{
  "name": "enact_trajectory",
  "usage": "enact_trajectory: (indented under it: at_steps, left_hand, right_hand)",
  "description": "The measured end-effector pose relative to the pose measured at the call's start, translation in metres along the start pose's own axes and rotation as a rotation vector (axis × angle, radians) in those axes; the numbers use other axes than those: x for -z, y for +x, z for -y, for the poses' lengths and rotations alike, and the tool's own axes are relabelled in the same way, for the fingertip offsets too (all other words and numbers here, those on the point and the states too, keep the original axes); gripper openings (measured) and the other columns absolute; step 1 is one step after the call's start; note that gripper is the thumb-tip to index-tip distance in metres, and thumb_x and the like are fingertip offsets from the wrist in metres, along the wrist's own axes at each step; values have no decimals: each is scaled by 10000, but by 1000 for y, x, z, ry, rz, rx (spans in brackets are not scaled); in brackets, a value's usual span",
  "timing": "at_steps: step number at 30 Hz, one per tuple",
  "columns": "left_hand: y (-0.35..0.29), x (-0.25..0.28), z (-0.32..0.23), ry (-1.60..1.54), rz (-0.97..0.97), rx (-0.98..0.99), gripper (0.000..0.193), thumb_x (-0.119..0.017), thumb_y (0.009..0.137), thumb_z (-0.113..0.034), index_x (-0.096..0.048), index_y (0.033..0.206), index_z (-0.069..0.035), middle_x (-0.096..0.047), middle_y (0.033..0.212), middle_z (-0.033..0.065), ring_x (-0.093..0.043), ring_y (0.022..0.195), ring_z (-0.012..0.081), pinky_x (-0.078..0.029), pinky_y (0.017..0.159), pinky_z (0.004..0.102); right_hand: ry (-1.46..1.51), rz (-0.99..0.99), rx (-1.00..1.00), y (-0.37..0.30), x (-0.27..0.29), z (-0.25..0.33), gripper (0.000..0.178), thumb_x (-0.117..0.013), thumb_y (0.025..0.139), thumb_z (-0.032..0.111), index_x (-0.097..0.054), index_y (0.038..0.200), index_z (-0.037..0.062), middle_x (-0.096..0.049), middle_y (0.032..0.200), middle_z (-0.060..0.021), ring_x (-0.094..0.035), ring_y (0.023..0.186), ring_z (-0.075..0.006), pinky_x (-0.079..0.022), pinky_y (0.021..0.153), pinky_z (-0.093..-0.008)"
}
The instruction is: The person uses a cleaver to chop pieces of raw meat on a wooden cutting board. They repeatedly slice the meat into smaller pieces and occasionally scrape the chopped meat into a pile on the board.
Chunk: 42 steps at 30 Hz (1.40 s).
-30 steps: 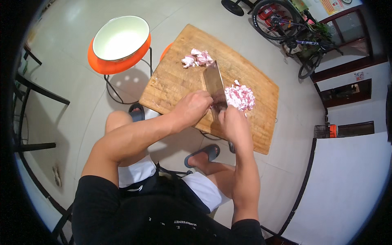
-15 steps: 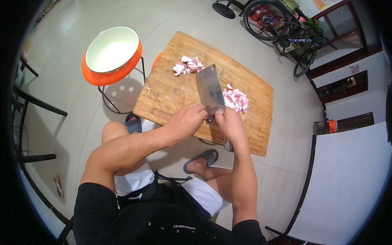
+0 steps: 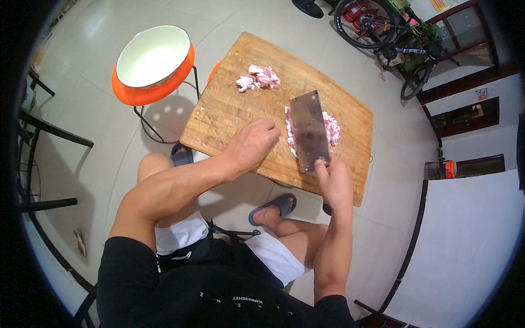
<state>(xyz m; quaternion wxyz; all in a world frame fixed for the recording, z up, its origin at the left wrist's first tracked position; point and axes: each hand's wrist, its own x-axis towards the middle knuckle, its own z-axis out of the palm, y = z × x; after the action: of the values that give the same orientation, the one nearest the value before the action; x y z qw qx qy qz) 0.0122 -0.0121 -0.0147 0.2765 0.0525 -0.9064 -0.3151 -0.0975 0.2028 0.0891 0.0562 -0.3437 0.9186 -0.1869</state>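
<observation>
A wide cleaver (image 3: 309,130) is in my right hand (image 3: 334,176), which grips it at the near end of the blade. The blade lies across a pile of chopped pink-and-white meat (image 3: 332,131), and small pieces show on both sides of it. To the left, my left hand (image 3: 253,143) rests at the near part of the wooden chopping board (image 3: 224,112), apart from the blade. Its fingers are curled together, and what they hold, if anything, is hidden. Farther back on the board sit larger pieces of meat (image 3: 266,77).
A white-lined basin with an orange outside (image 3: 188,57) stands on a dark-legged stool (image 3: 143,123) left of the board. Dark chair legs (image 3: 54,131) reach in at far left. A bicycle (image 3: 394,52) stands at back right, and a white panel (image 3: 465,240) is at right.
My right hand has carried the cleaver rightward, away from my left hand and over the chopped pile. The left hand stays near the same part of the board. The view has shifted slightly.
</observation>
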Motion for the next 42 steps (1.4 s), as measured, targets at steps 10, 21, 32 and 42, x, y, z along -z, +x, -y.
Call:
enact_trajectory:
  at_steps: [10,21,32,42]
  left_hand:
    - [-1,2,-3,48,8,-52,95,-706,891,-91,-670,953,-28,-643,929,148,-680,924,379,-583,781,492]
    - [-6,-1,-8,96,55,-46,81,-644,878,-64,-682,945,-39,-661,955,127,-708,986,345,-621,796,467]
    - [-2,4,-4,-1,65,23,99,-711,877,-56,-660,951,-16,-641,958,165,-675,965,408,-574,816,517]
    - [-1,6,-7,-83,20,38,85,-687,889,-29,-671,968,-1,-663,999,199,-664,1027,428,-558,905,516]
  right_hand:
    - [-178,116,23,-29,8,51,237,-627,1054,199,-667,993,-26,-700,795,-330,-706,793,-540,-557,728,-620]
    - [-241,168,65,-35,8,55,251,-597,1071,210,-645,1010,-29,-715,803,-308,-718,795,-522,-569,724,-609]
    - [-114,146,83,11,-19,60,285,-591,1043,189,-658,930,-63,-715,891,-349,-709,882,-551,-548,802,-639]
    - [-170,229,22,-11,-7,63,284,-588,1040,167,-640,1000,-109,-685,762,-317,-710,823,-525,-555,814,-602]
